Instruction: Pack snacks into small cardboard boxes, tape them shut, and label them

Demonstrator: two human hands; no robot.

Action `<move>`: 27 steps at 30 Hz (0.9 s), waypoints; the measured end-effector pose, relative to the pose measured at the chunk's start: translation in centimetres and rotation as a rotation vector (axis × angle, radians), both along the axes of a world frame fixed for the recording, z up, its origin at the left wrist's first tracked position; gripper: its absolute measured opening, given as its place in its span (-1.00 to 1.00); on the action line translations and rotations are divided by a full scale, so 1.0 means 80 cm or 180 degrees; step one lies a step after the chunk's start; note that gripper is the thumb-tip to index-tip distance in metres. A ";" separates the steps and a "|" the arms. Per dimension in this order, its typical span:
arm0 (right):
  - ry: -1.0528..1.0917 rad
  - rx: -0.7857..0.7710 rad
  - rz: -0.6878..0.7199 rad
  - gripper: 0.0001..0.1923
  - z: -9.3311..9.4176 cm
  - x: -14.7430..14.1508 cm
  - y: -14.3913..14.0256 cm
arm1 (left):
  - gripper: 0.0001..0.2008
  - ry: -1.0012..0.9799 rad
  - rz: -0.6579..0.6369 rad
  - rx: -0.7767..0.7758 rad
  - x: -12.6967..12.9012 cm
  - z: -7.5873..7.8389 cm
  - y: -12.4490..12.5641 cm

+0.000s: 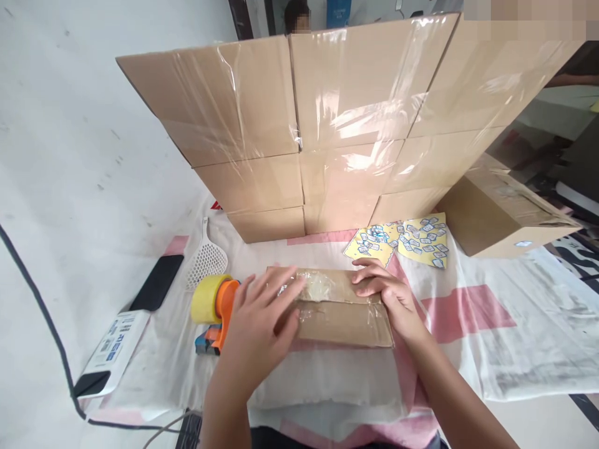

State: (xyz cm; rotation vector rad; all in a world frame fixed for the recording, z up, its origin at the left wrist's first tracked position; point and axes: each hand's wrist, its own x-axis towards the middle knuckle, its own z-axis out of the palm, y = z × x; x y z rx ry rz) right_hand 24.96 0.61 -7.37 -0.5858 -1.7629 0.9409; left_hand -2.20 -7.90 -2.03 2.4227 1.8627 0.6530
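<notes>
A small flat cardboard box with clear tape along its top seam lies on the cloth-covered table in front of me. My left hand rests flat on the box's left end, fingers spread over the tape. My right hand presses on the box's right end, fingers pointing left along the seam. Neither hand grips anything. An orange tape dispenser with a yellowish roll stands just left of my left hand.
A wall of stacked, wrapped cardboard boxes rises behind. Another box sits at the right. Yellow sticker sheets lie behind the small box. A white mesh scoop, a black phone and a white device lie left.
</notes>
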 end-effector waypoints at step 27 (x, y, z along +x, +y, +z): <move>0.0246 -0.0746 -0.0814 -0.25 -0.045 0.025 -0.102 | -0.72 -0.1311 0.1721 0.0926 -0.069 -0.008 -0.042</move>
